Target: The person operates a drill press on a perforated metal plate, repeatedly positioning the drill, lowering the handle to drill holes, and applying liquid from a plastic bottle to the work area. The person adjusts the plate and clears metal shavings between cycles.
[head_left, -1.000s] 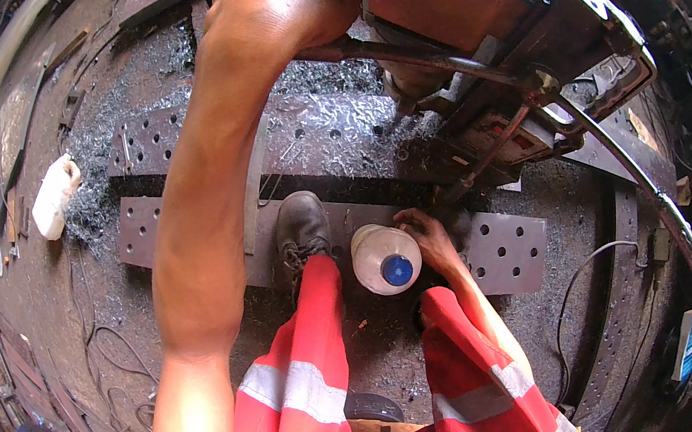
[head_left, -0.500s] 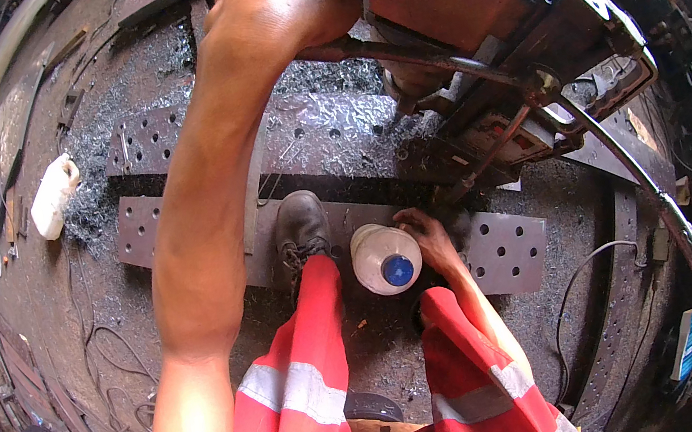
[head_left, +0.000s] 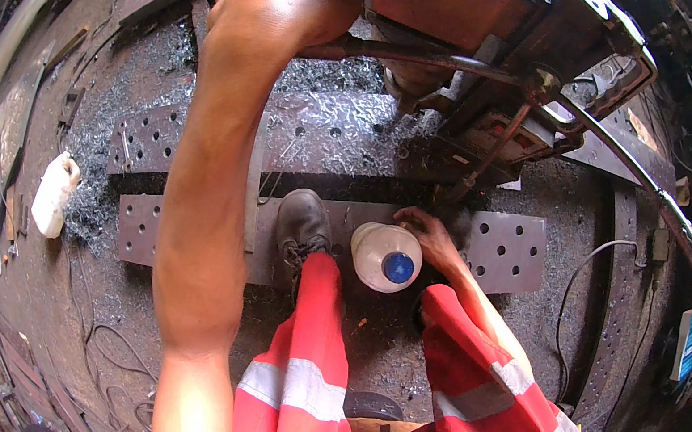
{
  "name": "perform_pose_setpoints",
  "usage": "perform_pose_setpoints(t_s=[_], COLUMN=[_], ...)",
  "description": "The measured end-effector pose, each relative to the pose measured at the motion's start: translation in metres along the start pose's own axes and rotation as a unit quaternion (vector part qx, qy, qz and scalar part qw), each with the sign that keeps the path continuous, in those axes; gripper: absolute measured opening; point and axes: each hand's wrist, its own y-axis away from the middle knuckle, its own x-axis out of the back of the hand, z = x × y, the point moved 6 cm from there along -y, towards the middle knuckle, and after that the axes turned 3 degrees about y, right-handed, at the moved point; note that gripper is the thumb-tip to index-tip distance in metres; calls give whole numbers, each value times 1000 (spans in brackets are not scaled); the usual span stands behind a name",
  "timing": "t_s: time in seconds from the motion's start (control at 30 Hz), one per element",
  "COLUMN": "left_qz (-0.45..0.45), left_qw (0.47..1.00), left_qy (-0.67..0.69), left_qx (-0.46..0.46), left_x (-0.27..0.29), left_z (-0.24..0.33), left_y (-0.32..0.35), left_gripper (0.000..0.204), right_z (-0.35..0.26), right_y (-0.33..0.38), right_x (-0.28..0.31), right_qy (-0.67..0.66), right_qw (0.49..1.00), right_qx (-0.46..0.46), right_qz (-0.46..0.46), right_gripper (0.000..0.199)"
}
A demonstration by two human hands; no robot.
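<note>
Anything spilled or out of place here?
Metal shavings lie scattered over the floor and far perforated plate, looking messy. The blue-capped bottle beside the right hand looks upright; no damage obvious.

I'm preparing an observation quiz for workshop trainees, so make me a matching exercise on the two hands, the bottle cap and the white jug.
Column one:
1. White jug
2. Left hand
3. Bottle cap
4. Right hand

Column two:
A. Closed around the end of a metal lever
B. Lowered beside the bottle
C. Beside metal shavings
D. Blue

Right pairs: 1-C, 2-A, 3-D, 4-B
</note>
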Motion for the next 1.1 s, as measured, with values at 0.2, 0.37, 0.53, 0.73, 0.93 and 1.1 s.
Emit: perform_pose_setpoints(t_s=[0.2, 0.37, 0.53, 0.73, 0.93, 1.1], left_qz=[8, 0, 1, -33, -7, -26], left_qw=[1000, 1000, 1000, 999, 1000, 999], left_qy=[4, 0, -19, 14, 15, 42], left_qx=[-4, -6, -4, 8, 8, 4], left_x=[-3, -6, -6, -10, -4, -7], left_z=[-1, -1, -7, -1, -1, -3], left_y=[-1, -5, -7, -6, -2, -1], left_gripper=[43, 42, 41, 41, 44, 43], right_z=[8, 4, 1, 2, 1, 7], right_y=[-2, 1, -1, 1, -1, -3], right_x=[0, 3, -3, 2, 0, -1], right_qy=[4, -7, -9, -5, -20, -12], right_qw=[1000, 1000, 1000, 1000, 1000, 1000], right_qx=[6, -6, 2, -4, -3, 5], right_qz=[7, 8, 6, 11, 5, 6], right_gripper=[25, 26, 26, 25, 25, 24])
